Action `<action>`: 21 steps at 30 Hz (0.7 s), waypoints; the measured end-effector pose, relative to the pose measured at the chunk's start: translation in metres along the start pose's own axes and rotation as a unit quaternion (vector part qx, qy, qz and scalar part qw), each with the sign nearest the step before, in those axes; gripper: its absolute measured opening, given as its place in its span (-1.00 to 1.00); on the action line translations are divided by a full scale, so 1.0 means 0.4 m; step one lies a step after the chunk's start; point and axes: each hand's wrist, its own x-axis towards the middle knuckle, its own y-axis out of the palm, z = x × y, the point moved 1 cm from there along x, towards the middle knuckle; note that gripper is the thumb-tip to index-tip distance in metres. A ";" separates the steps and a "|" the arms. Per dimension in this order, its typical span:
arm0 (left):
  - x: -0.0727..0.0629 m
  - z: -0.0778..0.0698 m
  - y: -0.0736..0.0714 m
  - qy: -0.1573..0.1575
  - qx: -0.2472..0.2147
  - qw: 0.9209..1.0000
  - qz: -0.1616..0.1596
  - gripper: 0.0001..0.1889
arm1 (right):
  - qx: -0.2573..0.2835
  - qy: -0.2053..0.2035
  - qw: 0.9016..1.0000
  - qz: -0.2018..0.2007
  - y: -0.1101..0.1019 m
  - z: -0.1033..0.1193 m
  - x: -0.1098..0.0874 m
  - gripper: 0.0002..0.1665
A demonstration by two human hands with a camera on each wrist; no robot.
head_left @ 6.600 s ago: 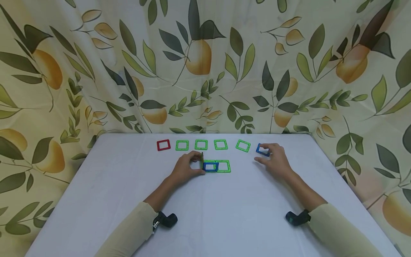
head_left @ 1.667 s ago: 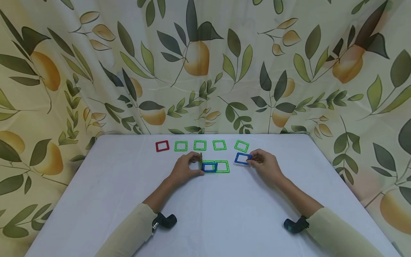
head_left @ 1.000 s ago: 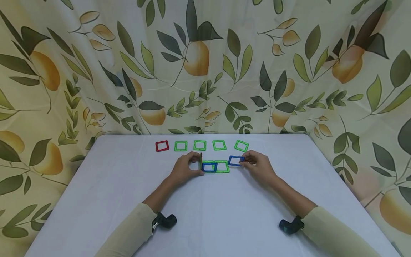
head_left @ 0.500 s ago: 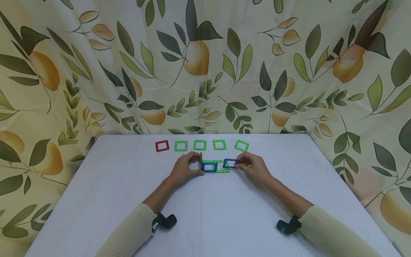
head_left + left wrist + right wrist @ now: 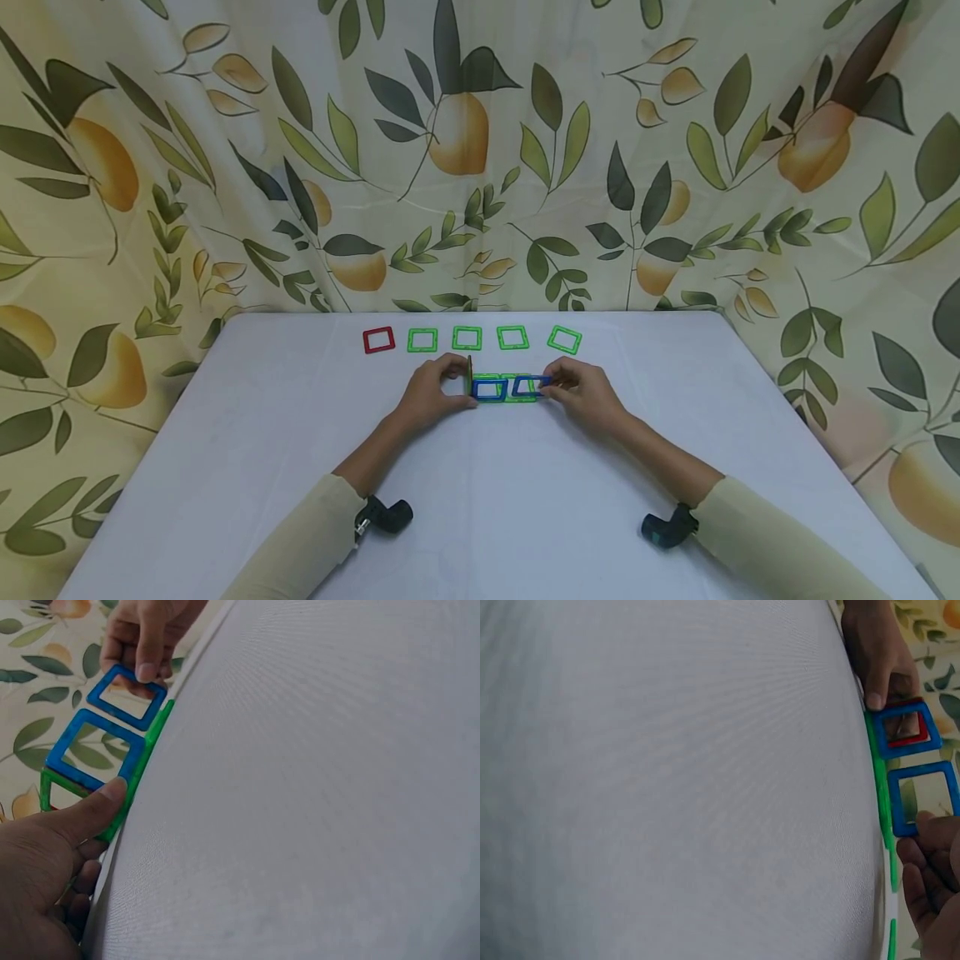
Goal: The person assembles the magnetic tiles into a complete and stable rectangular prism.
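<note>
My left hand [image 5: 435, 387] grips the upright magnetic tiles at the left end of a small build, its thumb at the front and its fingers behind. There a green tile [image 5: 46, 793] stands edge-on beside an upright blue tile [image 5: 66, 739]; a red tile [image 5: 923, 724] shows behind the blue one in the right wrist view. Under them lie green base tiles [image 5: 882, 787], flat on the table. My right hand [image 5: 588, 392] pinches a second blue tile [image 5: 895, 799] by its right side, tilted over the right base tile. A narrow gap separates the two blue tiles.
Behind the build, a loose red tile [image 5: 378, 340] and several green tiles [image 5: 423, 350] lie in a row on the white tabletop [image 5: 480, 500]. A leaf-and-fruit patterned curtain [image 5: 480, 233] hangs at the far table edge.
From the row's right end, my right hand has picked up the blue tile and brought it left, over the right base tile. The left hand has kept its grip in place.
</note>
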 end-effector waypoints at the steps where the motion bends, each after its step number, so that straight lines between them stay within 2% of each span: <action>1: 0.000 0.000 0.000 0.001 0.000 1.000 0.000 -0.33 | 0.001 0.000 1.000 0.001 0.001 0.001 0.000 -0.80; 14: -0.001 0.001 0.000 0.000 0.004 1.000 -0.006 -0.34 | 0.000 -0.006 1.000 0.010 0.017 0.002 0.005 -0.79; 21: 0.000 0.002 -0.001 0.009 0.004 1.000 -0.004 -0.34 | 0.001 -0.008 1.000 0.009 0.021 0.007 0.005 -0.79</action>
